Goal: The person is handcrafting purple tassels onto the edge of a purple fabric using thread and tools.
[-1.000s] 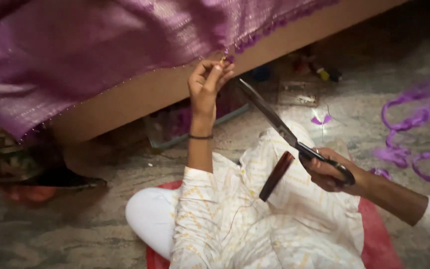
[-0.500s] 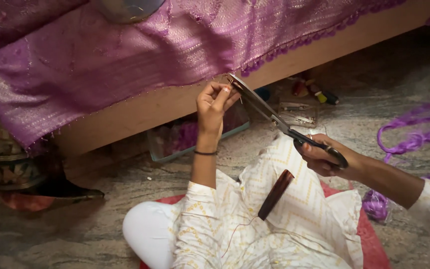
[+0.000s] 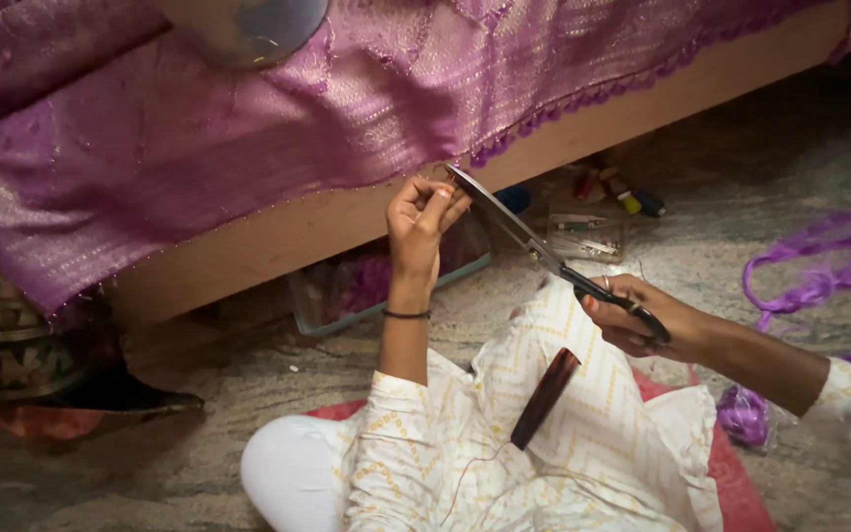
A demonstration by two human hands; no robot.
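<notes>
The left hand is raised to the hanging edge of the purple fabric, fingers pinched shut on what appears to be a thread or a bit of the beaded hem; the item itself is too small to confirm. The right hand is closed through the handles of long scissors, blades angled up and left, tips beside the left fingertips at the fabric edge. Whether the blades are parted cannot be told.

The fabric drapes over a wooden platform, far from the seated person, and spills over its near face. Judged: light, soft, slippery weave, prone to snagging; best held taut at the hem close to the blades. The scissors look heavy and rigid, properly taken at the handles.

A dark brown comb-like object lies on the lap. Purple ribbon trails on the floor, right.
</notes>
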